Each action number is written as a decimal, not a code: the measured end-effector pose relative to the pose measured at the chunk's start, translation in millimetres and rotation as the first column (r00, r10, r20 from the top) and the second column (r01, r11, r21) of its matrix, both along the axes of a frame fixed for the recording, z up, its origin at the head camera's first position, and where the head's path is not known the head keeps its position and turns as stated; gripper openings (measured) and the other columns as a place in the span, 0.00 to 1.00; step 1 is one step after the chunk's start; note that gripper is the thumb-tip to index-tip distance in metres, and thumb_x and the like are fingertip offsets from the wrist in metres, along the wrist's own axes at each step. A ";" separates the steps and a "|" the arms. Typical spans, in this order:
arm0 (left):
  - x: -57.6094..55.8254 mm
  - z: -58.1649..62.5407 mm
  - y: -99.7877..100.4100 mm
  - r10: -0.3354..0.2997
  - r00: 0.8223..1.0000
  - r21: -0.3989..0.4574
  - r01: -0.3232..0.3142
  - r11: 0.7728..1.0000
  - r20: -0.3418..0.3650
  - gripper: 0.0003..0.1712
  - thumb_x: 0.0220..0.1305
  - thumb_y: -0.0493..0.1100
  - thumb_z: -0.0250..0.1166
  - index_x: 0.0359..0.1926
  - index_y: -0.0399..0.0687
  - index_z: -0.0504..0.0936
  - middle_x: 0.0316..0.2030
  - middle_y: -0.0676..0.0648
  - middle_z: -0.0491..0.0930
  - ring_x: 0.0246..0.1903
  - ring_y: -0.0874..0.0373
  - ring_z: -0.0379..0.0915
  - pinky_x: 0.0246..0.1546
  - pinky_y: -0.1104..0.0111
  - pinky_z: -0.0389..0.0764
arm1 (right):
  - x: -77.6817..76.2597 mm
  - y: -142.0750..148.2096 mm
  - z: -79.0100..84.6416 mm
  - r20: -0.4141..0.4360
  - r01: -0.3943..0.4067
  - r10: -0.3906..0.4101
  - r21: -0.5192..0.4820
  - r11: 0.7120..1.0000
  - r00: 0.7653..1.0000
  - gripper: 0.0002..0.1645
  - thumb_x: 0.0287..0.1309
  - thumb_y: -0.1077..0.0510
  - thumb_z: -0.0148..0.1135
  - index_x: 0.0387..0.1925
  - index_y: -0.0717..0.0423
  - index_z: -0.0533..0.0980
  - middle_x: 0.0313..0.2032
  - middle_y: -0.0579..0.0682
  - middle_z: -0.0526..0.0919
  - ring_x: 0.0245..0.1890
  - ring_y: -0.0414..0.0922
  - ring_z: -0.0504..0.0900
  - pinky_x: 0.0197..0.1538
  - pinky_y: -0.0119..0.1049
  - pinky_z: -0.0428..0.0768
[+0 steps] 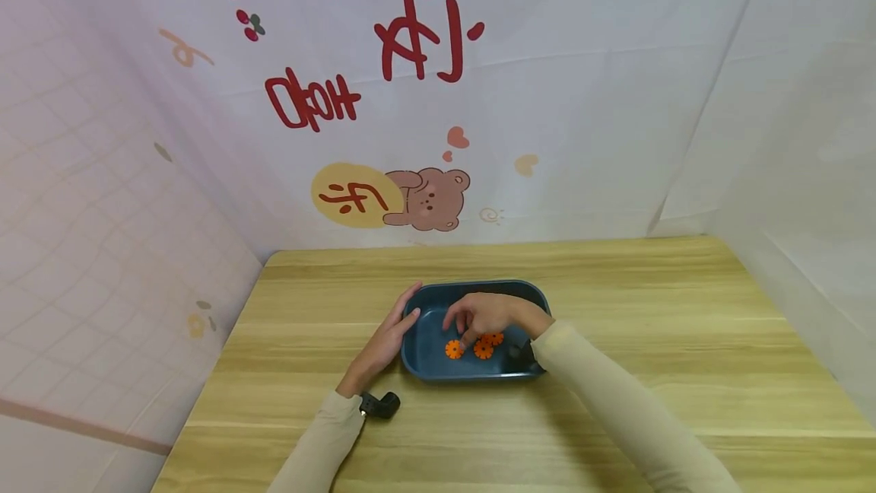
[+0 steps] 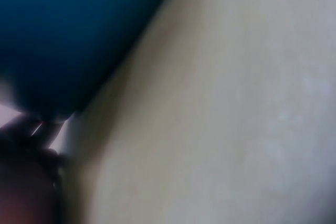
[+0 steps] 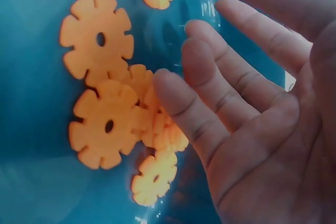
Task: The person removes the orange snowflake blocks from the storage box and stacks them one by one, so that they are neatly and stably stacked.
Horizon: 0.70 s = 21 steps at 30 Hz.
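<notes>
The right hand [image 1: 486,312] hangs inside the dark blue rectangular tray [image 1: 472,377], its fingers loosely bent and grasping nothing, just beside a cluster of overlapping orange notched discs [image 3: 107,127] on the tray's floor. The left hand [image 1: 385,341] rests against the tray's left side, its fingers unclenched along the wall and its thumb at the rim, with the tray standing on the wood-grain tabletop [image 1: 650,310]
</notes>
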<state>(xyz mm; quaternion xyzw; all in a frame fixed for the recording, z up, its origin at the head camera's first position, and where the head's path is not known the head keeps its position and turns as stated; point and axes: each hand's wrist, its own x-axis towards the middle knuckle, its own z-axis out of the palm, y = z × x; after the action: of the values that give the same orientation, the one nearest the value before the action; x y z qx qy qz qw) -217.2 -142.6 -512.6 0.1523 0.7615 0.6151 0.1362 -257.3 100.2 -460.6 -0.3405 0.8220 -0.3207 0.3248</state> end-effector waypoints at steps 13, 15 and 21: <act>-1.3 -8.8 -0.3 0.032 0.999 -0.006 -0.032 0.999 -0.018 0.31 0.80 0.51 0.45 0.78 0.56 0.52 0.77 0.51 0.48 0.77 0.51 0.38 0.74 0.46 0.41 | -0.4 -9.5 -12.1 -0.018 -0.010 0.010 0.017 1.000 1.000 0.22 0.51 0.61 0.76 0.49 0.52 0.82 0.24 0.46 0.76 0.22 0.38 0.71 0.29 0.29 0.71; -1.5 -9.5 -0.5 0.030 0.999 -0.003 -0.030 1.000 -0.020 0.31 0.80 0.50 0.44 0.78 0.55 0.52 0.77 0.51 0.48 0.77 0.51 0.38 0.74 0.45 0.41 | -0.6 -10.5 -14.2 -0.038 -0.016 0.017 0.019 1.000 0.999 0.21 0.51 0.61 0.76 0.48 0.51 0.83 0.25 0.46 0.75 0.22 0.38 0.71 0.29 0.28 0.71; -2.0 -10.0 -0.2 0.030 0.999 -0.002 -0.030 1.000 -0.014 0.31 0.80 0.51 0.45 0.78 0.58 0.52 0.77 0.54 0.48 0.77 0.53 0.39 0.74 0.46 0.42 | -0.4 -11.7 -17.2 -0.108 -0.026 0.033 0.064 0.998 0.994 0.18 0.51 0.59 0.76 0.45 0.47 0.83 0.26 0.44 0.75 0.25 0.38 0.71 0.31 0.29 0.72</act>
<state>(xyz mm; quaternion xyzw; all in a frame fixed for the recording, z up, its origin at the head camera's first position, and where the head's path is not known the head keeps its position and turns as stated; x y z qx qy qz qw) -219.2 -142.7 -522.5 0.1450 0.7654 0.6150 0.1221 -257.7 88.5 -477.8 -0.3593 0.8431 -0.2709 0.2946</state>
